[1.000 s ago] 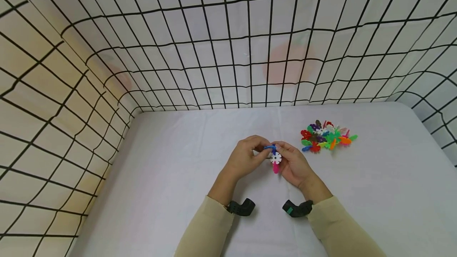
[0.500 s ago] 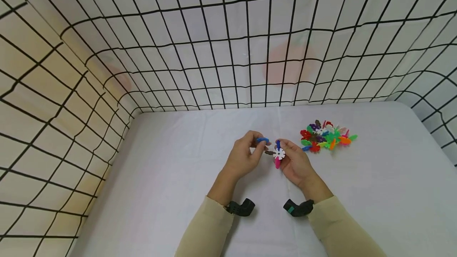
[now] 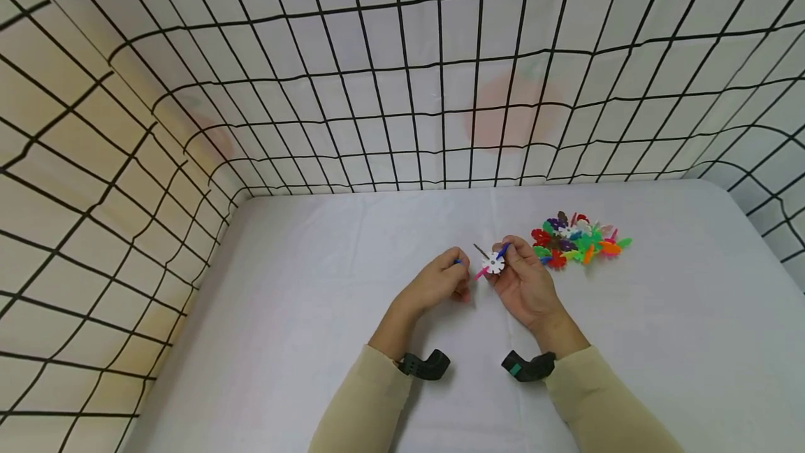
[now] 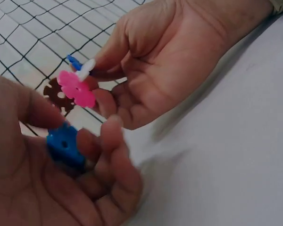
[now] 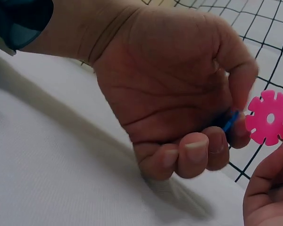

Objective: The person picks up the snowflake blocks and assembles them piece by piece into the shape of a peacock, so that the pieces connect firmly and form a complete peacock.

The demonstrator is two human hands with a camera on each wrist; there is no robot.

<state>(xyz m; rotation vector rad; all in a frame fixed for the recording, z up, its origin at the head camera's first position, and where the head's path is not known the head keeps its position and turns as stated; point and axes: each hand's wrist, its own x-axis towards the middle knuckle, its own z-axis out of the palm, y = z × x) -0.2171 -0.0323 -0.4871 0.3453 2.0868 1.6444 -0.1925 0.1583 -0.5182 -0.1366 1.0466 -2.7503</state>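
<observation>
My left hand (image 3: 434,282) holds a blue notched plastic disc (image 4: 66,145) between thumb and curled fingers; little of it shows in the head view. A small gap to the right, my right hand (image 3: 527,289) pinches a cluster of joined snowflake discs. That cluster has a white disc (image 3: 494,263), a pink disc (image 4: 76,89), a brown disc (image 4: 57,96) and a dark blue disc (image 3: 504,250). In the right wrist view the pink disc (image 5: 269,117) faces the camera, and only a blue edge of the left hand's disc shows. The two hands are apart, above the table.
A pile of loose coloured discs (image 3: 578,240) lies on the white-covered table (image 3: 302,313), beyond and right of my right hand. Black wire mesh (image 3: 409,89) stands along the back and sides. Each wrist wears a black camera mount (image 3: 428,365).
The left hand's blue disc has come away from the cluster, and that hand has turned, hiding most of it. The right hand has tilted the cluster and shifted slightly up and right.
</observation>
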